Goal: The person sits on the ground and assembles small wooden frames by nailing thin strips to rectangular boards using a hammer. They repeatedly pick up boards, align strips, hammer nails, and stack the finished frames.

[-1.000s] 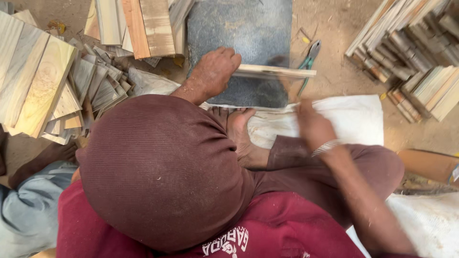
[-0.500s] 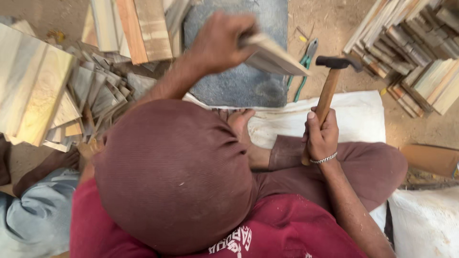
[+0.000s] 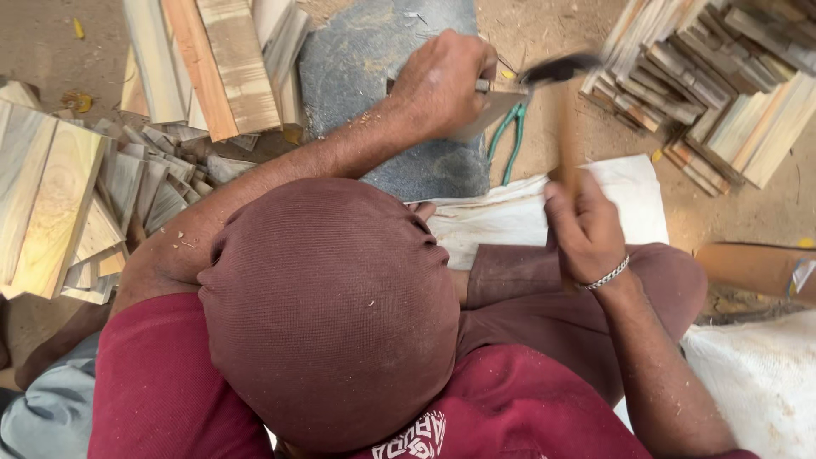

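Left hand lowered since earlier, gripping pale wooden strip on grey stone slab; right hand fisted round blurred wooden-handled black hammer, swung nearer.

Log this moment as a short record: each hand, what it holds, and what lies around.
left hand: grips a thin wooden piece over the grey slab
right hand: holds a hammer, handle upright, head blurred
pliers: green handles, on the ground beside the slab
wood stacks: cut pieces piled at both sides
white sack: spread under the person's legs
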